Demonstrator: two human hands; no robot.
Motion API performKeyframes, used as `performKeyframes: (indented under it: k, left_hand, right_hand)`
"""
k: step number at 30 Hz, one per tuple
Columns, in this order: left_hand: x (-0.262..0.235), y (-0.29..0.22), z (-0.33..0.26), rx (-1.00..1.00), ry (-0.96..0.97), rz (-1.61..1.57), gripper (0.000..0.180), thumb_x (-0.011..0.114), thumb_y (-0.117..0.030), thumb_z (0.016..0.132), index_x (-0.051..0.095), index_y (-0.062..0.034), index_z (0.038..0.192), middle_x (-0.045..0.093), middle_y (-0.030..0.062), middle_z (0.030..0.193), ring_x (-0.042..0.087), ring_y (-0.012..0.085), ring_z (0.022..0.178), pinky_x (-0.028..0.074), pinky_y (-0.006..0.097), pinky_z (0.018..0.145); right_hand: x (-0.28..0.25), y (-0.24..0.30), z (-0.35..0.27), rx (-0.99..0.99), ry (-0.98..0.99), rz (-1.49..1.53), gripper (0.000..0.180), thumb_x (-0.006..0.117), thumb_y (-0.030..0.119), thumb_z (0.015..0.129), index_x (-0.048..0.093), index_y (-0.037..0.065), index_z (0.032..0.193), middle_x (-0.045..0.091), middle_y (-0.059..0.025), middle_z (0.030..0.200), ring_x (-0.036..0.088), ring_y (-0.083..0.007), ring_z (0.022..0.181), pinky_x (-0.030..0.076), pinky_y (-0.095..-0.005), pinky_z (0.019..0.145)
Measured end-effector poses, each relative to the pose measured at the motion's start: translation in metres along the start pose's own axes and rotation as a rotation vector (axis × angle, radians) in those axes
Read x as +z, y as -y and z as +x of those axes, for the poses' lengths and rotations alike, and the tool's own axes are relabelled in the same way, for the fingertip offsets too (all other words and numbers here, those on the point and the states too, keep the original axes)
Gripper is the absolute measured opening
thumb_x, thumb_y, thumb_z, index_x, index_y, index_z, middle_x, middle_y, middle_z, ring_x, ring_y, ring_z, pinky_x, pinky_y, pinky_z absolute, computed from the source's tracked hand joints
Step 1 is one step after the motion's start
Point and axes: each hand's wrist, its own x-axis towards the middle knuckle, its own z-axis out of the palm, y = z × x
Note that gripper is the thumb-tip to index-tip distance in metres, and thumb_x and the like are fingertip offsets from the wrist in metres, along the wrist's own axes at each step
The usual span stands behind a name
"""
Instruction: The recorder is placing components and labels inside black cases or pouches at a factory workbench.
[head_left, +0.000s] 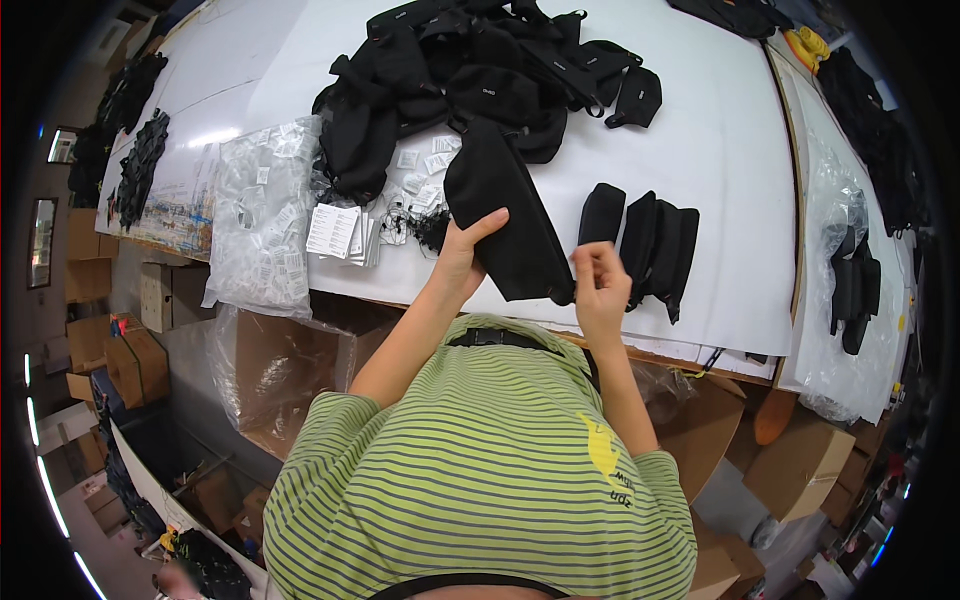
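Note:
A black fabric pouch (510, 215), long and tapered, is held up over the near edge of the table. My left hand (468, 250) grips its left side, thumb on the front face and fingers behind. Beside the pouch's lower right edge, my right hand (602, 285) is closed with thumb and fingertips together; what they pinch is too small to make out. Just beyond the right hand, several black pouches (655, 245) lie in a row. A large heap of similar black pouches (480, 75) covers the far middle of the table.
Left of the pouch lie a stack of white printed cards (340, 232), small white packets (410, 160) and thin black cords (430, 230). A clear plastic bag of packets (262, 225) overhangs the white table's (720, 130) edge. Cardboard boxes (800, 465) stand below; another table (850, 360) adjoins at right.

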Motion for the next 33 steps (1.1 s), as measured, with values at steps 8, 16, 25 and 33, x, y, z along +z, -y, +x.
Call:
performKeyframes:
  k: [8, 16, 25, 33]
  left_hand:
    - [0.018, 0.0, -0.02, -0.173, 0.185, 0.255, 0.049, 0.075, -0.011, 0.069, 0.054, 0.0016, 0.112, 0.063, 0.0076, 0.098, 0.061, 0.0166, 0.086, 0.05, 0.029, 0.08]
    - [0.027, 0.007, -0.024, -0.251, 0.154, 0.199, 0.043, 0.073, -0.014, 0.072, 0.057, 0.002, 0.109, 0.064, 0.0093, 0.096, 0.063, 0.0167, 0.084, 0.051, 0.029, 0.077]
    - [0.008, -0.022, 0.011, -0.287, 0.056, -0.108, 0.022, 0.064, -0.016, 0.081, 0.063, 0.0001, 0.096, 0.067, 0.0074, 0.085, 0.065, 0.0173, 0.072, 0.054, 0.028, 0.069]
    - [0.009, -0.012, -0.004, -0.279, -0.013, -0.138, 0.029, 0.057, -0.017, 0.086, 0.055, 0.0013, 0.108, 0.06, 0.0111, 0.107, 0.059, 0.0205, 0.098, 0.048, 0.033, 0.087]
  right_hand:
    - [0.003, 0.004, 0.035, 0.087, 0.129, 0.338, 0.032, 0.053, 0.022, 0.093, 0.06, -0.004, 0.111, 0.063, -0.0031, 0.093, 0.054, -0.0071, 0.082, 0.043, -0.0211, 0.075]
    - [-0.002, 0.016, 0.038, -0.147, -0.133, 0.038, 0.007, 0.068, 0.004, 0.078, 0.062, 0.002, 0.081, 0.064, -0.0018, 0.082, 0.055, -0.006, 0.066, 0.041, -0.0187, 0.06]
    - [-0.018, 0.039, 0.001, -0.071, 0.364, 0.059, 0.012, 0.07, 0.009, 0.073, 0.062, 0.003, 0.08, 0.058, -0.0027, 0.077, 0.051, -0.0122, 0.07, 0.038, -0.0244, 0.062]
    - [-0.014, 0.078, 0.001, -0.686, 0.396, -0.806, 0.049, 0.072, 0.015, 0.067, 0.058, 0.017, 0.114, 0.05, -0.0072, 0.118, 0.045, -0.0258, 0.109, 0.036, -0.037, 0.093]
